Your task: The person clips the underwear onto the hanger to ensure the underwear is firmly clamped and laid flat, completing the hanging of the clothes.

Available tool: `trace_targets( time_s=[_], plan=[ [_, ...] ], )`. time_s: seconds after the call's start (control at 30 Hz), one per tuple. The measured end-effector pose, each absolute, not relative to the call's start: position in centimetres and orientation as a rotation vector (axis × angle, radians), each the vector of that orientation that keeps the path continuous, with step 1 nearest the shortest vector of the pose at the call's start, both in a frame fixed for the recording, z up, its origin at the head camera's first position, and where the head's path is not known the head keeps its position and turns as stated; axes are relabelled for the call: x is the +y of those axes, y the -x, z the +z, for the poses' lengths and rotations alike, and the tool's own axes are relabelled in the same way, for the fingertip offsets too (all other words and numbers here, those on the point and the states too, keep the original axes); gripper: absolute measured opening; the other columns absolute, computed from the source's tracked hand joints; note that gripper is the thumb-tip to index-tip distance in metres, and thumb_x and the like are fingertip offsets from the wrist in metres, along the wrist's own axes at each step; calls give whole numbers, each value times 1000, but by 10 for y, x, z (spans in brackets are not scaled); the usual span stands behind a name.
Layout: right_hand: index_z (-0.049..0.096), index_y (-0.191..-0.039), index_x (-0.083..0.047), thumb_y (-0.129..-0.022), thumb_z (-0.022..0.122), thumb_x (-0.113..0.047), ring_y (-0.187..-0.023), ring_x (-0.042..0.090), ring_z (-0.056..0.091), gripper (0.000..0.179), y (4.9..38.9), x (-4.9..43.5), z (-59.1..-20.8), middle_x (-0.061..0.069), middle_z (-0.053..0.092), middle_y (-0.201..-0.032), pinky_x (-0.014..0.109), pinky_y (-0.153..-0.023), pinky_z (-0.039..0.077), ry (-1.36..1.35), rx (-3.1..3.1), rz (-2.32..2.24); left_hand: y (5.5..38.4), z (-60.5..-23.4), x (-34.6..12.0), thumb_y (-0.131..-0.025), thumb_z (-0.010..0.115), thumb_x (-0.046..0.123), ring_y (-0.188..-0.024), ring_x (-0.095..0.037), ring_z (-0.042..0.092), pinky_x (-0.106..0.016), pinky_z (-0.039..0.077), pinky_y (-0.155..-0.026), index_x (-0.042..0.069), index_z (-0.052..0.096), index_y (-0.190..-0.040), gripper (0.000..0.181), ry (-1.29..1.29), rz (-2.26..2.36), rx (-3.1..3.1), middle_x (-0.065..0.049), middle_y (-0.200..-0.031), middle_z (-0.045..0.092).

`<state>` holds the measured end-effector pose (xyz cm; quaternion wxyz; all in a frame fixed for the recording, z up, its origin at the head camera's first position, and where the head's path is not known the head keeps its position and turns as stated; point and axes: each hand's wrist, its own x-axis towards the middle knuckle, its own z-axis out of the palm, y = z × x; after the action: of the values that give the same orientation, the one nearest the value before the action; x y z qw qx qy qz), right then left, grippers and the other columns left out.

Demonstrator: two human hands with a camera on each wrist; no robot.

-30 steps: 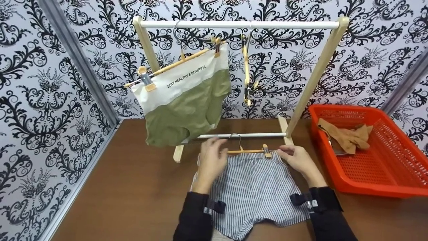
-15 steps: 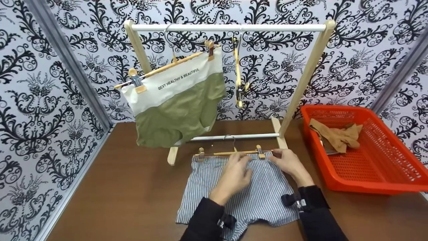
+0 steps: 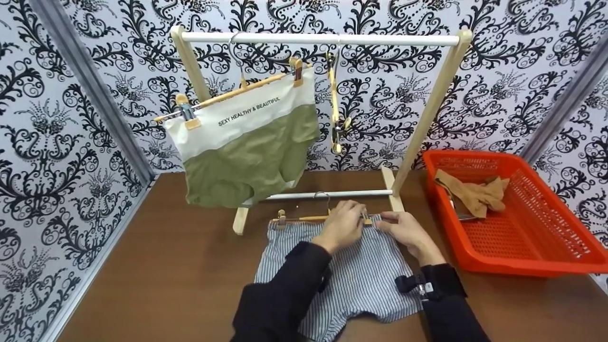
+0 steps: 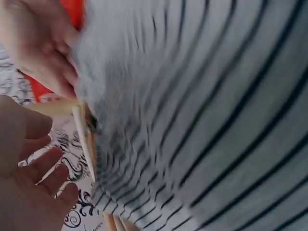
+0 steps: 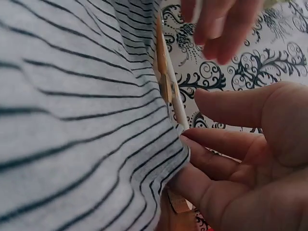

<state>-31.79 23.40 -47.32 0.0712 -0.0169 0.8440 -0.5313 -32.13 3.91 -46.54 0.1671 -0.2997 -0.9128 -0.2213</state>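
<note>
Striped shorts (image 3: 368, 280) lie on the brown table, their waistband along a wooden clip hanger (image 3: 311, 218). The left clip (image 3: 281, 221) sits on the waistband. My left hand (image 3: 343, 224) is over the hanger beside the right clip (image 3: 367, 221), partly covering it; in the left wrist view its fingers (image 4: 45, 168) are loosely bent and apart from the cloth. My right hand (image 3: 404, 232) is at the waistband's right corner. In the right wrist view its fingertips touch the striped edge (image 5: 180, 159), some tucked behind it, and the thumb (image 5: 226, 103) stands away.
Behind stands a clothes rack (image 3: 394, 39) with white bars. Green and white briefs (image 3: 251, 156) hang from it on a clip hanger, beside a bare hanger (image 3: 334, 104). A red basket (image 3: 536, 266) holding a brown garment (image 3: 475, 194) stands to the right.
My left hand has moved from the left end of the waistband across to the right clip, uncovering the left clip. The right hand stays by the right corner. The camera view has shifted slightly.
</note>
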Motion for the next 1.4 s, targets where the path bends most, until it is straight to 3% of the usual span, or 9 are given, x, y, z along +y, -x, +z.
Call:
trace_targets(
  time_s=[0.2, 0.4, 0.6, 0.77, 0.93, 1.17, 1.4],
  plan=[
    [37, -144, 20, -102, 59, -12, -128, 38, 49, 57, 320, 235, -476, 35, 45, -145, 44, -106, 43, 49, 2377, -1739, 337, -472, 48, -97, 58, 12, -111, -35, 61, -45, 50, -95, 0, 68, -124, 31, 713, -790, -2648, -16, -117, 68],
    [38, -143, 19, -102, 57, -11, -115, 32, 57, 54, 319, 234, -476, 32, 51, -137, 37, -96, 50, 35, 2307, -1814, 343, -484, 56, -99, 57, 15, -106, -34, 62, -44, 51, -93, -1, 71, -118, 28, 638, -806, -2634, -16, -113, 69],
    [38, -142, 21, -102, 56, -9, -113, 32, 58, 53, 317, 235, -475, 33, 53, -135, 38, -96, 50, 61, 2309, -1813, 343, -487, 63, -104, 52, 20, -106, -33, 61, -45, 51, -91, 4, 72, -113, 27, 539, -724, -2694, -13, -112, 69],
    [37, -142, 22, -102, 56, -8, -110, 31, 59, 53, 316, 236, -474, 33, 53, -133, 38, -93, 51, 88, 2307, -1811, 344, -484, 70, -102, 57, 26, -105, -31, 61, -44, 50, -89, 9, 74, -103, 24, 426, -660, -2787, -9, -108, 70],
    [44, -139, 20, -102, 59, -11, -110, 31, 59, 51, 318, 236, -476, 30, 56, -133, 38, -94, 50, 75, 2347, -1772, 346, -480, 72, -99, 64, 24, -103, -30, 64, -44, 50, -90, 10, 74, -107, 20, 364, -782, -2828, -6, -106, 73],
    [56, -132, 16, -100, 62, -11, -114, 29, 56, 43, 320, 232, -476, 25, 60, -130, 36, -98, 42, 85, 2460, -1648, 347, -474, 69, -100, 63, 21, -99, -22, 69, -44, 46, -95, 12, 75, -106, 16, 389, -1041, -2817, 1, -101, 75],
    [63, -122, 16, -96, 65, -5, -113, 31, 56, 33, 318, 226, -478, 25, 63, -125, 35, -94, 42, 184, 2561, -1592, 348, -474, 64, -101, 62, 20, -94, -21, 68, -45, 43, -95, 11, 74, -102, 15, 450, -1163, -2763, 1, -96, 74]
  ],
)
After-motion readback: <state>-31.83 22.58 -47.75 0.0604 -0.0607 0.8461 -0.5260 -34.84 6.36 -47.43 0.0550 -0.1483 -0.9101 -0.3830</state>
